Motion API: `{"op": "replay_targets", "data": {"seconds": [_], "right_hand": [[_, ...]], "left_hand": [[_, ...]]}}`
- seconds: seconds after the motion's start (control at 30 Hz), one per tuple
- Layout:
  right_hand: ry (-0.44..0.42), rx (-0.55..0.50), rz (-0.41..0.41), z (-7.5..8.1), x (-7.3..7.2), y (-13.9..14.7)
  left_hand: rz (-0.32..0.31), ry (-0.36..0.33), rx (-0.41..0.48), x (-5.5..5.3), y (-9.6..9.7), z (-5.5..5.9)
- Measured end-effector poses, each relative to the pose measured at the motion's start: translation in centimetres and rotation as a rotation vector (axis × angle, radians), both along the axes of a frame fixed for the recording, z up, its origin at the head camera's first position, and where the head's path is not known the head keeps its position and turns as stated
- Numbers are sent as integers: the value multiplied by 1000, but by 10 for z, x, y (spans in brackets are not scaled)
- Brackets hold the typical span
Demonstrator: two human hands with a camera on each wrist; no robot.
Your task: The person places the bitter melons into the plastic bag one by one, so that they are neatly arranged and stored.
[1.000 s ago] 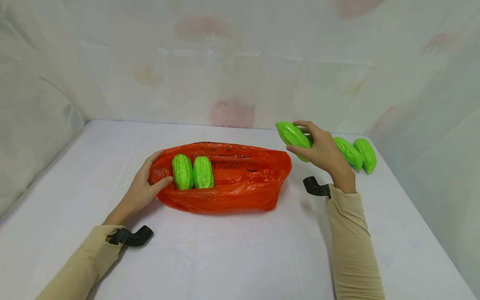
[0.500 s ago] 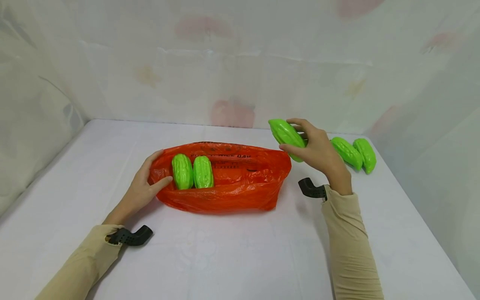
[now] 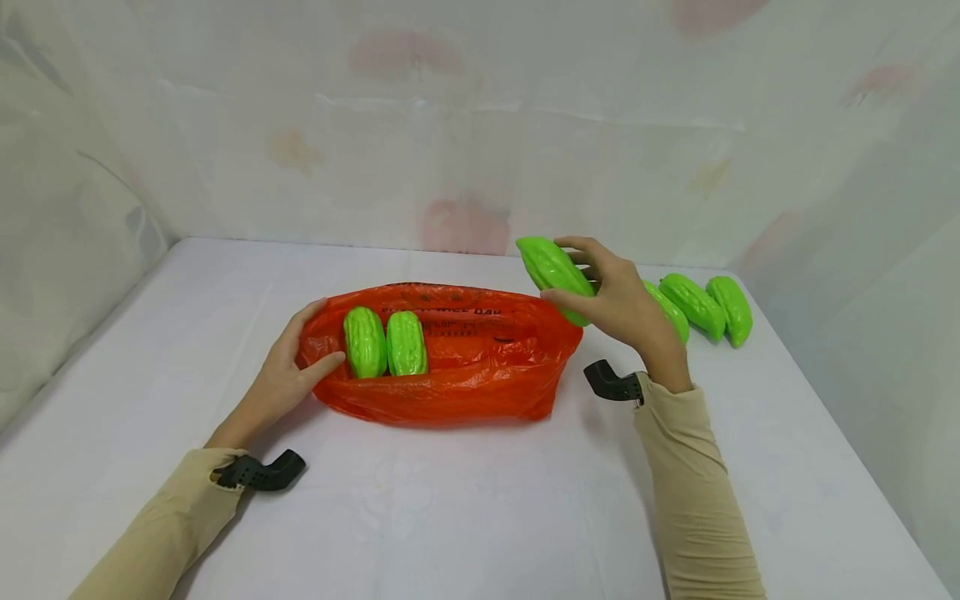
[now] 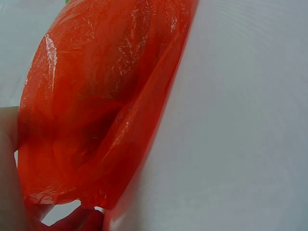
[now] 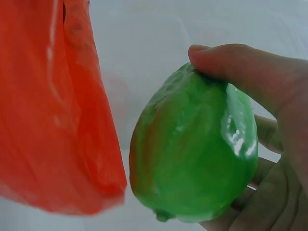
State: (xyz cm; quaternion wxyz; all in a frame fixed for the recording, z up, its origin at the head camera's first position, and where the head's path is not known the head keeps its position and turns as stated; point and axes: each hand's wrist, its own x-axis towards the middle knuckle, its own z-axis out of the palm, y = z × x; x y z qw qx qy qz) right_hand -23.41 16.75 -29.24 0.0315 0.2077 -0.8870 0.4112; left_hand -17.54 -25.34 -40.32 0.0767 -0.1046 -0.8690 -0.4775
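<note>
A red plastic bag (image 3: pixel 480 392) lies on the table with its mouth wide open. Two bright green bitter melons, one on the left (image 3: pixel 365 343) and one on the right (image 3: pixel 407 343), rest side by side inside. My left hand (image 3: pixel 288 367) grips the bag's left end, thumb over the near rim; its fingers partly show through the red film in the left wrist view. My right hand (image 3: pixel 618 300) holds another bitter melon (image 3: pixel 551 268) between thumb and fingers, raised at the bag's right end. In the right wrist view this bitter melon hangs close beside the bag (image 5: pixel 57 120).
Three more bitter melons lie at the right back of the white table (image 3: pixel 480 508): one (image 3: pixel 671 312) partly behind my right hand, a middle one (image 3: pixel 693 307) and an outer one (image 3: pixel 730 311). A pale patterned sheet (image 3: pixel 480 125) stands behind the table.
My right hand has moved left with its bitter melon, which now overlaps the bag's right rim in the head view. Another bitter melon shows behind that hand. The left hand stays put.
</note>
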Motion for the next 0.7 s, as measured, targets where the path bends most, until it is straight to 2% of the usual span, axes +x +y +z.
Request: {"op": "replay_targets", "data": {"seconds": [0.23,0.7], "right_hand": [[-6,-15,63,1,2,-8],[-11,-55,75,-3,6,-29]], "left_hand": [[1,4,0,0,0,0],[1,29,-14,-1,2,0]]}}
